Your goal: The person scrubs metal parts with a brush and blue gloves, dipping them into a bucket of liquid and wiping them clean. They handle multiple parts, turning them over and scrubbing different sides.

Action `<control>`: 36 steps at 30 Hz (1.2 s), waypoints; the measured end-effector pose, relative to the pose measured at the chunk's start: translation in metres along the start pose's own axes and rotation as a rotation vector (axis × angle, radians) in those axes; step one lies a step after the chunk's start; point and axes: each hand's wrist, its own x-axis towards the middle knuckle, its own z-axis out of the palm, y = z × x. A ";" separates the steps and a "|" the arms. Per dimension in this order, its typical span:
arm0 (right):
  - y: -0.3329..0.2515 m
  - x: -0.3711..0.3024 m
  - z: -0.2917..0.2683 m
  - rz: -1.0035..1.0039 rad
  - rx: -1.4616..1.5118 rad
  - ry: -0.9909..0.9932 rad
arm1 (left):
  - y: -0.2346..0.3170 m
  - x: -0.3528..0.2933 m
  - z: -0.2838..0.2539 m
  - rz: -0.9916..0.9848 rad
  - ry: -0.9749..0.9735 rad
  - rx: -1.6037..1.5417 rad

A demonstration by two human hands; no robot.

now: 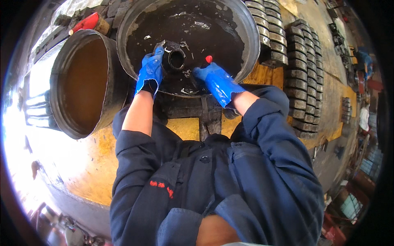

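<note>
A wide round metal tub (251, 39) of dark, wet-looking liquid stands in front of me, with light flecks of foam on its surface. Over it, my left hand (151, 66), in a blue rubber glove, is closed on the left side of a dark metal part (172, 47) with a round hole through it. My right hand (211, 78), gloved the same way, is closed around a tool whose red handle end (209, 59) sticks up above the fist. The working end of this tool is hidden, low near the liquid and to the right of the metal part.
To the left stands a metal drum (110, 86) of brown liquid. Behind it lies a red object (85, 23) with a pale end. Rows of stacked dark metal blocks (296, 78) stand at the right, with more stacks (266, 30) beside the tub. Yellow boards (184, 128) lie beneath.
</note>
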 end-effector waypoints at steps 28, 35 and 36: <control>-0.057 0.065 -0.013 -0.142 -0.131 0.218 | -0.008 -0.001 -0.003 -0.044 -0.012 -0.107; -0.043 0.053 0.040 -1.069 0.251 0.383 | 0.013 -0.022 -0.009 0.035 -0.194 -0.299; -0.047 0.030 0.036 -1.176 0.165 0.409 | 0.009 -0.020 -0.011 0.043 -0.165 -0.338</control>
